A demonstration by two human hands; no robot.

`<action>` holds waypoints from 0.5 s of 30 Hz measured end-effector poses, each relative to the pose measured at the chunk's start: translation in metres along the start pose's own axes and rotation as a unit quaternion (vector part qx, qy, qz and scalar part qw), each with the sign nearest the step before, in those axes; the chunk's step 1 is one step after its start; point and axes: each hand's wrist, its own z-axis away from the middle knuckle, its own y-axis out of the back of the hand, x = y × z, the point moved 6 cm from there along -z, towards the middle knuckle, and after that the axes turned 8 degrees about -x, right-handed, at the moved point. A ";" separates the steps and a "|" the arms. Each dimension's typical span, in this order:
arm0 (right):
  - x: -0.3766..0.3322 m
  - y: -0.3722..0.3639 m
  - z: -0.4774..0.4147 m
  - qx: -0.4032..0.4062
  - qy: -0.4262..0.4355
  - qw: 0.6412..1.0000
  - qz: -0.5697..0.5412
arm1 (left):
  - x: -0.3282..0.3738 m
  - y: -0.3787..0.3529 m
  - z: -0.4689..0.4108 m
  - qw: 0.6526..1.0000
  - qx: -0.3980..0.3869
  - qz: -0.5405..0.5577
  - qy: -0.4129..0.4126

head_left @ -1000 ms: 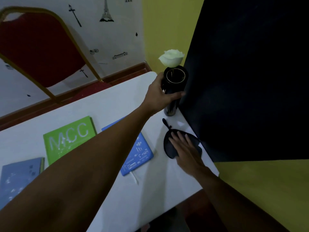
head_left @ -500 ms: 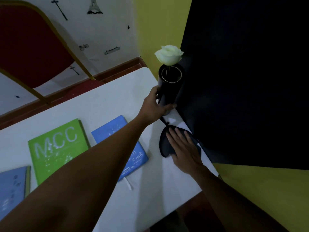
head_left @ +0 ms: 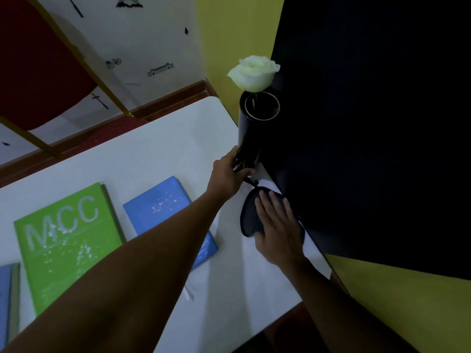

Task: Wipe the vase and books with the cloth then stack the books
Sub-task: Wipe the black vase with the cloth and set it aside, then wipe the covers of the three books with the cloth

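Left hand fingers clamp the vase low down; right hand lies flat, fingers apart, on the cloth.

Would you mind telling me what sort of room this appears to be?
Probably a function or meeting room: a red banquet chair with gold frame, a white table, decorative wall stickers.

Books left of cloth, vase behind

Only legible txt: "MCC" in white on green book cover.
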 end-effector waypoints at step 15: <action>-0.021 0.023 0.020 0.045 -0.140 0.947 -0.285 | -0.028 0.039 0.090 0.977 -0.032 -0.189 0.094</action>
